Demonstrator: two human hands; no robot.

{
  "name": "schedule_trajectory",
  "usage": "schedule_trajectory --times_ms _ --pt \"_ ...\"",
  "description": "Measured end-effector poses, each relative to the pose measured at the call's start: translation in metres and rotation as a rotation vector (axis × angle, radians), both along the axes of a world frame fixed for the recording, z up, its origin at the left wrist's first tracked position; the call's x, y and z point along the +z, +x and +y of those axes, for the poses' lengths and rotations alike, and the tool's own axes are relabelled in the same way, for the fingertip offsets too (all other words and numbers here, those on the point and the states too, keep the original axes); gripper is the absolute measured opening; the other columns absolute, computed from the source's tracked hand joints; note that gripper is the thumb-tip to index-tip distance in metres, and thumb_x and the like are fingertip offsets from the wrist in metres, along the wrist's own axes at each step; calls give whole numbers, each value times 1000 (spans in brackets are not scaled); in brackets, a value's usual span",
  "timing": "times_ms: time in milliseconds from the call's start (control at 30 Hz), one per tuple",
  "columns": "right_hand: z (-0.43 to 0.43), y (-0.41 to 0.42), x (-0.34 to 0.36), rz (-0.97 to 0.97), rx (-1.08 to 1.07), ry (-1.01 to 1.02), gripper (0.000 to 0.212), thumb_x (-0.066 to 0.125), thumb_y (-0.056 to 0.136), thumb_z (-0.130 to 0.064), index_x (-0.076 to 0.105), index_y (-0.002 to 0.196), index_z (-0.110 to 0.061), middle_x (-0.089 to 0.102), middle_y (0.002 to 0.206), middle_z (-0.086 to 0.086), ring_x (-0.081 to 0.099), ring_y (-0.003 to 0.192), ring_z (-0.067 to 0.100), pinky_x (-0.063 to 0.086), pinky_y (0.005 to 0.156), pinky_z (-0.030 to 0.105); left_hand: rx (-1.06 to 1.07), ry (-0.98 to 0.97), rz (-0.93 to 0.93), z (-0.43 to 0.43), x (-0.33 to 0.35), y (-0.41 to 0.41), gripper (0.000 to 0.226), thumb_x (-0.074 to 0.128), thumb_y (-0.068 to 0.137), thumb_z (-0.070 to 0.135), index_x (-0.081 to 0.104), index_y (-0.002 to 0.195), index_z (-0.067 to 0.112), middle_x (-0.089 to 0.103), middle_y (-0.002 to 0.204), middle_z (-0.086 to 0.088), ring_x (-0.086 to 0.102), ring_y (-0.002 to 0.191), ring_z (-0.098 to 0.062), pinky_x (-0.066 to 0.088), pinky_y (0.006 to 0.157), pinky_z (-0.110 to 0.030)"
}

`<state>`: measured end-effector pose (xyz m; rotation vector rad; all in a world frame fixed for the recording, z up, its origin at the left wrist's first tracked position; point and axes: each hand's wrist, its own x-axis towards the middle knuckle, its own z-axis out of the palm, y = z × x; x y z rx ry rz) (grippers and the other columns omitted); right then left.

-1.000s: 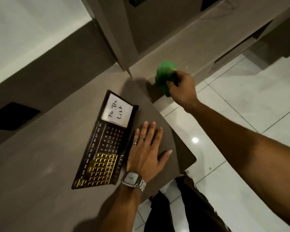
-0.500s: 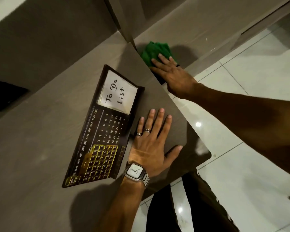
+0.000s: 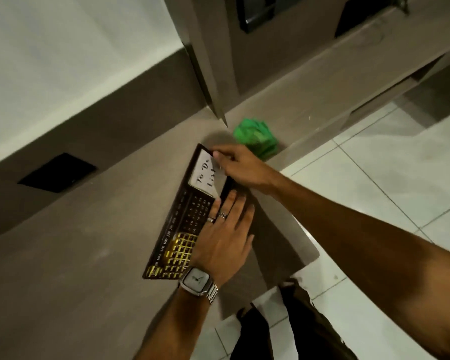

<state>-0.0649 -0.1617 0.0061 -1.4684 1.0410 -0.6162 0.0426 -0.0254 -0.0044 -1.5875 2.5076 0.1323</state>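
Observation:
A dark calendar board (image 3: 178,224) with gold squares and a white "To Do List" notepad (image 3: 204,176) lies flat on the brown desk (image 3: 76,268). My left hand (image 3: 224,237), with two rings and a wristwatch, rests flat with straight fingers on the board's right side. My right hand (image 3: 240,165) reaches over the board's far corner, and its fingertips pinch the top edge of the notepad. A crumpled green cloth (image 3: 257,137) lies on the lower ledge just beyond the desk corner, untouched.
A vertical partition panel (image 3: 208,74) rises behind the desk corner. A dark rectangular cutout (image 3: 57,172) sits in the desk at the left. White floor tiles (image 3: 374,183) lie to the right, below the desk's rounded front corner.
My right hand let go of the green cloth on the ledge and moved left to the notepad's top edge. My left hand slid from the desk onto the calendar board.

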Motion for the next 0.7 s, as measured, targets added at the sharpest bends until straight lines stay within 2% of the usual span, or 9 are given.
schedule_trajectory --times_ms 67,167,267,333,367,433,500,600,700 --pt "4 5 5 11 -42 -6 28 46 103 -15 65 119 -2 68 109 9 65 97 16 51 86 31 16 -97 4 6 20 15 60 62 86 42 50 138 15 41 153 -16 36 144 -32 28 116 -51" --pt "8 10 4 -1 -118 -66 21 49 100 -3 63 102 12 63 91 18 58 82 25 47 75 33 74 -185 -21 19 39 44 68 69 82 33 44 142 16 35 156 -17 31 146 -36 26 116 -55" --pt "10 12 -3 13 -204 -48 19 50 97 -2 61 94 13 59 83 21 54 76 24 46 68 35 240 -84 -118 32 49 76 108 80 69 37 13 153 19 7 162 -17 11 148 -39 15 116 -57" --pt "12 14 -7 36 -241 -33 18 51 98 -8 66 95 2 64 88 16 58 79 21 50 69 35 353 -35 -166 42 54 93 110 74 79 41 -8 151 23 -2 161 -17 15 148 -40 24 116 -57" --pt "14 16 -8 35 -251 -28 18 51 98 -10 67 92 -4 64 86 12 58 77 19 50 67 34 428 -31 -136 49 57 101 101 68 84 40 -6 151 25 8 162 -16 28 146 -39 34 112 -56" --pt "17 17 -9 22 -292 -8 21 50 98 -11 66 85 -13 63 80 4 57 70 14 49 63 31 613 -76 54 60 59 116 75 62 89 40 20 150 27 41 149 -7 55 122 -29 54 94 -45" --pt "24 21 -12 12 -316 17 21 48 99 -14 64 85 -14 62 78 3 57 68 11 49 61 28 831 -79 293 71 60 134 53 62 90 37 42 138 28 56 126 1 62 99 -19 56 76 -35" --pt "35 29 -16 6 -332 59 21 47 101 -18 64 93 -9 66 84 7 61 70 10 51 59 24 1025 -53 601 75 60 162 14 66 90 26 65 104 32 71 92 8 68 81 -13 51 63 -23" --pt "47 45 -18 -27 -339 103 20 45 103 -19 64 95 -15 69 90 6 65 79 14 53 63 25 1125 -82 781 76 57 189 11 70 88 17 72 90 27 72 72 11 70 68 -6 54 62 -17"
